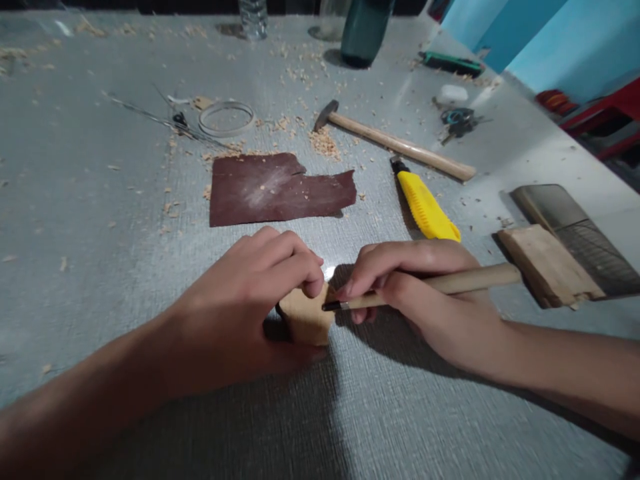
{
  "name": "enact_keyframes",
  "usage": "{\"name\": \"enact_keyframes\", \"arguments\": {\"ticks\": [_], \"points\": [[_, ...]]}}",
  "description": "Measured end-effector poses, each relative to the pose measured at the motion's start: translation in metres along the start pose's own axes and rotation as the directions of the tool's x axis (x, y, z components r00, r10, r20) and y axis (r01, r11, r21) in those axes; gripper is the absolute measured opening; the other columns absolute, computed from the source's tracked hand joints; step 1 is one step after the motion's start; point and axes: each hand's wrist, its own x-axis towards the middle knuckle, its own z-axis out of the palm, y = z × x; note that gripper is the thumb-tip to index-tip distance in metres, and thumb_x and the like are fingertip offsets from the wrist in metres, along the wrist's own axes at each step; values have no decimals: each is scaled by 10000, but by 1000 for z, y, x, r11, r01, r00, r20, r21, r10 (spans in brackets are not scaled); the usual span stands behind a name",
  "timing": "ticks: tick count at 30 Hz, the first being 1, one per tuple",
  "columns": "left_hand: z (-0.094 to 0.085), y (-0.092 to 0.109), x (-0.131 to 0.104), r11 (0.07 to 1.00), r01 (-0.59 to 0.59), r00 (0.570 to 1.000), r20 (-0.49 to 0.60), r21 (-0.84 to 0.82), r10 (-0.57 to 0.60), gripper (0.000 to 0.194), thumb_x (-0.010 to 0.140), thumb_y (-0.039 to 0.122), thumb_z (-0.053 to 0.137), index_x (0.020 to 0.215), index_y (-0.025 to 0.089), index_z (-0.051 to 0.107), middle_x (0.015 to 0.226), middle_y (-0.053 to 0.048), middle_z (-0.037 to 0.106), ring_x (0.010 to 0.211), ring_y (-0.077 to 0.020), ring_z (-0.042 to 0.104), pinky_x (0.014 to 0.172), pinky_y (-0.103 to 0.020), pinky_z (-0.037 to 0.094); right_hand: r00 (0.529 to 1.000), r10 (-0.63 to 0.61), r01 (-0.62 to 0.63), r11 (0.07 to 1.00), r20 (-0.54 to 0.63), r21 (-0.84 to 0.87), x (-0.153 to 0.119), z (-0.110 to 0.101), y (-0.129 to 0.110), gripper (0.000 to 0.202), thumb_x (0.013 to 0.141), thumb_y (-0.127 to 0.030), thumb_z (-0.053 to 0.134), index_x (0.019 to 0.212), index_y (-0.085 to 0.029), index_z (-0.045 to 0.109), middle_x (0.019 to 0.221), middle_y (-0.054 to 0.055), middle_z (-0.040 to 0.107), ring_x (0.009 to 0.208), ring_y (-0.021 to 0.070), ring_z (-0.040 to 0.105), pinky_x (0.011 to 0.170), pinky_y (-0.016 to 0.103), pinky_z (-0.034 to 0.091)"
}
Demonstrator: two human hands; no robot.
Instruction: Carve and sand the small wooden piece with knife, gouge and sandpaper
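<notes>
A small pale wooden block point(306, 319) rests on the grey table, pinched between the thumb and fingers of my left hand point(245, 300). My right hand point(425, 293) grips a wood-handled carving chisel point(450, 281) like a pen. Its dark metal tip meets the block's right side near the top; how deep it bites, I cannot tell. Beyond my hands lies a torn piece of dark red sandpaper point(265, 190), with whitish dust across its middle. A yellow utility knife point(427, 205) is just past my right hand.
A hammer point(395, 141) lies behind the sandpaper, among wood shavings. To the right are a wooden piece point(553, 260) and a dark flat slab point(575, 227). Wire point(227, 119), keys point(457, 120), a green cutter point(453, 64) and a dark bottle point(367, 33) are farther back.
</notes>
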Motion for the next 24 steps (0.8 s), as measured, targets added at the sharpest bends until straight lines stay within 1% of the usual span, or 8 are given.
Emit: {"name": "enact_keyframes", "arguments": {"ticks": [2,5,8,11,14,16,20,24], "points": [[0,0,0,1000,1,1000,2,-1,-1,484,712,294,923,1030,285,558,1152,1,668,1126,-276,608,878,-454,444,1000,6,-6,999,-7,47,0,-1,2,252,880,-58,629,795,-219,803,686,1,739,608,130,695,573,226,577],[0,0,0,1000,3,1000,4,-7,-3,458,736,295,905,1026,275,551,1143,-6,662,1123,-272,603,874,-448,440,1000,-20,22,995,-20,100,0,-1,2,281,877,-47,601,832,-219,819,713,7,751,623,132,700,575,228,577],[0,0,0,1000,-4,1000,-5,-18,4,449,739,293,903,1015,269,550,1124,-1,653,1115,-262,600,874,-437,439,1000,-20,20,999,5,47,1,-1,0,271,882,-62,598,854,-207,826,756,28,777,658,146,718,604,247,594],[0,1,0,1000,-9,1000,0,-12,9,473,724,304,921,1022,269,555,1130,9,656,1113,-258,597,887,-435,434,1000,8,-9,1000,11,16,1,-1,-1,255,859,-60,613,791,-204,812,716,24,759,634,144,704,598,246,581],[0,1,0,1000,-3,1000,13,-3,3,484,716,319,929,1026,265,561,1150,3,658,1115,-263,592,890,-440,430,1000,27,-26,996,-10,87,0,-2,2,280,832,-40,592,771,-212,804,660,8,727,587,136,677,545,232,547],[0,0,0,1000,8,1000,6,-13,-8,470,726,320,923,1020,261,560,1142,-3,650,1106,-259,588,869,-432,433,1000,23,-21,993,-12,119,-1,-2,3,286,842,-50,582,801,-214,813,674,12,737,594,139,688,542,233,555],[0,-1,0,1000,5,1000,-8,-16,-5,449,737,327,916,1006,262,563,1116,-4,636,1067,-248,580,837,-425,438,1000,-1,1,1000,3,26,0,0,-2,257,885,-93,602,832,-217,821,737,26,773,644,147,722,594,245,600],[1,-2,-1,1000,-1,1000,-15,-13,1,454,730,322,907,1001,263,548,1119,-16,633,1071,-265,582,823,-434,441,998,-25,29,996,49,-79,1,0,-5,273,877,-74,625,708,-231,772,668,10,750,587,138,698,550,230,577]]}}
